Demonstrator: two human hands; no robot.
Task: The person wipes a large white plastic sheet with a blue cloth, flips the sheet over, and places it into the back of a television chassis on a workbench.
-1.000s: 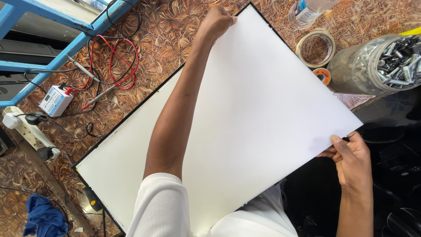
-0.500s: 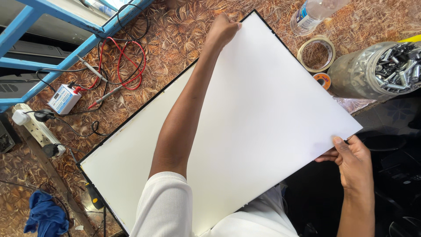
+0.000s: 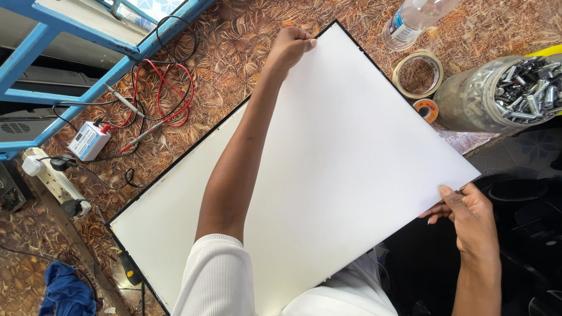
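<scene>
A large white sheet lies tilted over a black-framed flat panel on the patterned table. My left hand reaches across and grips the sheet's far top corner. At the near right corner, my right hand pinches the sheet's edge between thumb and fingers. My left forearm crosses over the sheet's left part.
A clear plastic bottle, a roll of tape and a jar of metal screws stand at the right. A small white tester with red and black leads, a power strip and a blue frame are at the left.
Both hands have kept their hold on the sheet's corners. The sheet has shifted slightly to the right over the panel.
</scene>
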